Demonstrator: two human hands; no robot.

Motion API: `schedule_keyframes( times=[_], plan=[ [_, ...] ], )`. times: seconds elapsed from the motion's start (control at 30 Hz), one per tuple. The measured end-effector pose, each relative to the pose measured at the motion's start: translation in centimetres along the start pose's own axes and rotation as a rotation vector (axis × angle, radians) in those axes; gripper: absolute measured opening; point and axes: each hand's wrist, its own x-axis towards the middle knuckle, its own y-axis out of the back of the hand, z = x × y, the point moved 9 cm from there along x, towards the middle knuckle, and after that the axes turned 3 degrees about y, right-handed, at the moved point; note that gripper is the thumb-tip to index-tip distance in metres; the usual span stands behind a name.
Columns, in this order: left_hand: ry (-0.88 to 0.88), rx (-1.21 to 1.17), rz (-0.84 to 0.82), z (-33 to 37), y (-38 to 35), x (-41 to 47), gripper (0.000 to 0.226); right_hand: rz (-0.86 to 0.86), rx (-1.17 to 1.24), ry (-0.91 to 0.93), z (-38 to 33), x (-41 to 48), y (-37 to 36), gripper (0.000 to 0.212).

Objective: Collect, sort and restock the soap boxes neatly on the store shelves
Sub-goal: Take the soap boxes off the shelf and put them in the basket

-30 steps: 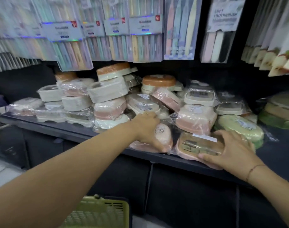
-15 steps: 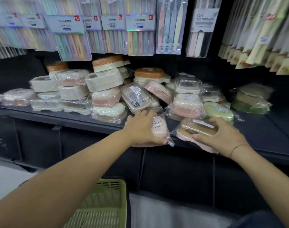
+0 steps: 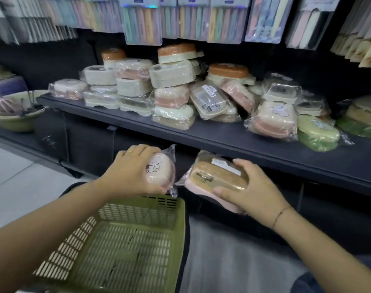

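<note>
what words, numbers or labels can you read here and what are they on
Nothing can be read for certain.
White sticker on the tan soap box in the right hand: print too blurred.
Pink soap box in the left hand: a cartoon animal only, no words visible.
Small sticker on the clear-lidded box on the shelf: too small.
Cards atop the hanging toothbrush packs: blurred, cut off.

A long dark shelf (image 3: 222,140) runs across the shop. The wall (image 3: 53,58) behind it is dark too. Packs (image 3: 142,20) in soft colours hang in rows up high. Black panels (image 3: 91,149) stand under the shelf. The floor (image 3: 15,176) on the left is pale, with tile lines. A green bowl (image 3: 13,121) sits far left, lower down.
</note>
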Motion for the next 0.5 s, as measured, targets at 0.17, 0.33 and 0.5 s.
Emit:
schedule_keyframes(
  times=[0.17,0.33,0.5],
  plan=[
    [0.377,0.080,-0.068,-14.5,-3.8,-7.4,0.114,-0.323,0.158,-0.006,-1.1,0.4,-19.2,0.106],
    [0.526,0.158,-0.072,-21.4,-6.2,-11.1,0.116,-0.479,0.083,-0.101,2.4,-0.9,-29.1,0.122],
    [0.302,0.193,-0.235,-18.1,-12.5,-10.0,0.111,-0.370,-0.057,-0.165,7.5,-1.6,-28.4,0.099]
  ],
)
